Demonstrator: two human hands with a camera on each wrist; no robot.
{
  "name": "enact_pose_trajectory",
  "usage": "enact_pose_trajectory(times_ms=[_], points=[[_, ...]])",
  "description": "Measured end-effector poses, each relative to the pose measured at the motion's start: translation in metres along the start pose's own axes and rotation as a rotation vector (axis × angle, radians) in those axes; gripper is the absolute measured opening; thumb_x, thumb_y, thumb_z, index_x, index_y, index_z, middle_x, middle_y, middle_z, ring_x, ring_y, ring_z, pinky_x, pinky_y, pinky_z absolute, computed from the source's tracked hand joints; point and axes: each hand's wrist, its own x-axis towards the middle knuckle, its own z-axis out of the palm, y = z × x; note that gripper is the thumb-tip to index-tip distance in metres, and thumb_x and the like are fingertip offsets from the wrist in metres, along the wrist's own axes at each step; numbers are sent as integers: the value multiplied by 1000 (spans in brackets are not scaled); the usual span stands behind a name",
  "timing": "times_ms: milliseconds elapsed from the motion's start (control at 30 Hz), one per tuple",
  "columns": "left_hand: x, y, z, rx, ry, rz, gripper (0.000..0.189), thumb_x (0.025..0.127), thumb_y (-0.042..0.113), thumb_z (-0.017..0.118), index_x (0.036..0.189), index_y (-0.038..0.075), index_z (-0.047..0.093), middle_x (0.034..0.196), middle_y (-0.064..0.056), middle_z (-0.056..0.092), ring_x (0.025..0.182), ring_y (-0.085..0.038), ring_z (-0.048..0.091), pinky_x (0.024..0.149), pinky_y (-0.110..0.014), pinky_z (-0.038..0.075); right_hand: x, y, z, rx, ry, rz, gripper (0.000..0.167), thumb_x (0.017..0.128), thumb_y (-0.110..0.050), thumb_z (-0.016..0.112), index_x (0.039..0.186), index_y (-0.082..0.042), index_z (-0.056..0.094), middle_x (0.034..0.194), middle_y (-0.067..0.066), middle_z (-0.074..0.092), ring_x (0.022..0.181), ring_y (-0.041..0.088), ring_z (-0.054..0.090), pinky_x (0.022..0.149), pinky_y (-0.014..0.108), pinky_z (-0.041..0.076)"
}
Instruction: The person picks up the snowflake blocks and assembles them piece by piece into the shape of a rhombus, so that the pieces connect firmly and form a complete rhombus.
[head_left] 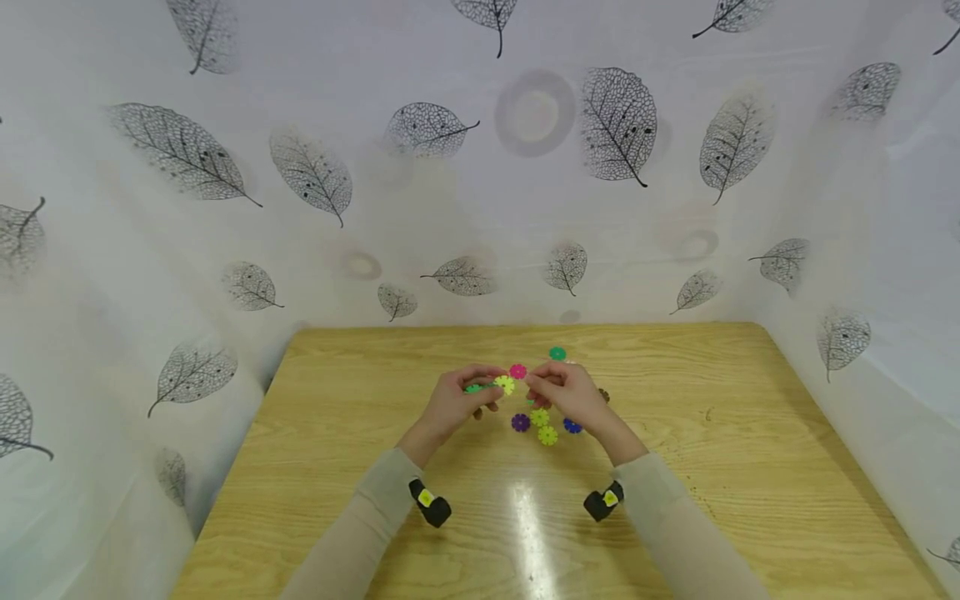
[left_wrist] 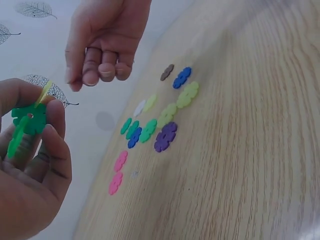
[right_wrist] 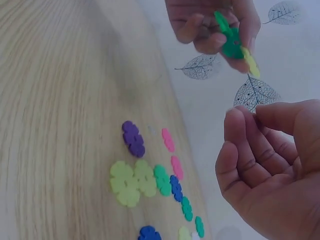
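Observation:
My left hand pinches a small joined piece of flower-shaped plastic interlocking discs, raised above the table. It has a green disc, a second green disc slotted at an angle, and a yellow disc at its far edge. To the right of that piece hovers my right hand, fingers loosely bent and thumb near the index fingertip. Nothing shows between them in either wrist view. Below the hands lie loose discs: a purple one, two yellow ones overlapping or touching, and a blue one.
On the wooden table are also two pink discs, several green discs, another blue disc, a brown disc and a white disc. A leaf-patterned curtain encloses the back and sides.

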Motion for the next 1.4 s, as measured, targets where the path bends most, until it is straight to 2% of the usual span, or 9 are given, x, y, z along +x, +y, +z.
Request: enact_pose_trajectory(times_ms=[67, 167, 300, 467, 567, 733, 967, 1400], points=[[0, 0, -1, 3, 4, -11, 37, 100, 14, 73, 135, 2, 68, 109, -10, 79, 74, -8, 71, 60, -23, 52, 0, 4, -1, -34, 7, 11, 31, 108, -23, 62, 119, 5, 70, 102, 24, 76, 89, 37, 74, 82, 49, 64], [0, -1, -3, -6, 4, -20, 38, 100, 14, 73, 136, 1, 67, 113, -18, 77, 74, -8, 72, 59, -23, 52, 1, 9, -3, -74, 20, 22, 30, 107, -22, 64, 119, 4, 71, 102, 23, 76, 91, 37, 73, 80, 44, 64], [1, -2, -5, -22, 0, -21, 38, 100, 14, 72, 136, 2, 67, 118, -26, 74, 74, -9, 73, 60, -23, 53, 3, 17, -3, -145, 47, 26, 25, 105, -18, 66, 117, 2, 73, 100, 17, 77, 91, 35, 72, 77, 37, 62], [0, -3, -7, -23, -1, -21, 35, 101, 15, 73, 134, 7, 70, 116, -24, 74, 76, -11, 74, 61, -24, 54, 7, 28, -3, -240, 62, 51, 20, 104, -18, 67, 114, -2, 75, 102, 12, 76, 88, 23, 70, 73, 27, 57], [0, -3, -8, -27, 3, -24, 34, 101, 15, 73, 134, 8, 70, 116, -20, 75, 77, -11, 74, 62, -24, 55, 8, 34, -3, -276, 63, 65, 19, 103, -18, 68, 114, -4, 75, 105, 11, 76, 90, 18, 69, 75, 28, 57], [-1, -2, -11, -34, 6, -31, 37, 100, 14, 73, 135, 3, 67, 114, -15, 76, 76, -10, 74, 63, -24, 56, 9, 40, -1, -279, 62, 74, 20, 103, -17, 68, 114, -2, 74, 108, 14, 76, 93, 21, 70, 77, 32, 60], [-2, -5, -13, -27, 2, -43, 39, 100, 12, 73, 136, -1, 65, 108, -4, 77, 75, -9, 74, 62, -24, 55, 13, 45, 2, -316, 84, 92, 19, 101, -16, 69, 113, -2, 73, 104, 13, 75, 91, 20, 70, 77, 33, 61], [-2, -4, -13, -3, -3, -41, 39, 99, 15, 74, 136, 2, 67, 116, -15, 77, 77, -12, 75, 62, -24, 55, 16, 48, 7, -356, 129, 129, 28, 93, -22, 82, 109, -1, 74, 97, 10, 74, 87, 20, 67, 76, 33, 58]])
